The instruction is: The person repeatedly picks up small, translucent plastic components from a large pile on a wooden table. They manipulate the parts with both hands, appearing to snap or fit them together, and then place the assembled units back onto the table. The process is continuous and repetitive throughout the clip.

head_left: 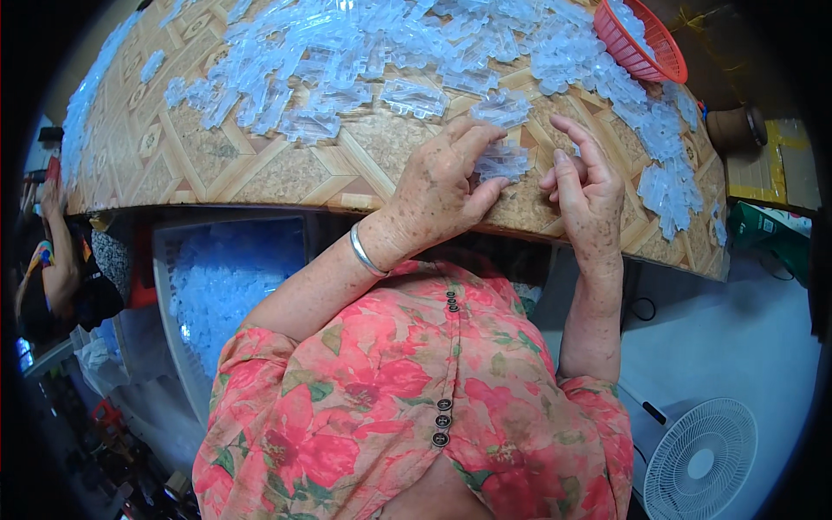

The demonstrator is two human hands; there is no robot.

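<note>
- Head view: the left hand point(446, 178) lies on the table point(260, 173), its fingers and thumb pinched around a clear plastic piece point(503, 160) near the table's front edge.
- A silver bangle point(364, 253) sits on the left wrist.
- The right hand point(585, 195) stands just beside that piece, fingers loosely curled and partly raised; I cannot tell whether it grips anything or touches the piece.
- Another clear piece point(501, 108) lies on the table just beyond the fingers of both hands.
- A heap of clear plastic pieces point(364, 43) covers the far side of the table and runs down its right edge.
- A red basket point(646, 48), tilted and holding more pieces, rests at the far right.
- Below the table's front edge, on the left, a bin point(225, 277) is filled with the same pieces.
- A white fan point(700, 459) stands on the floor at lower right.
</note>
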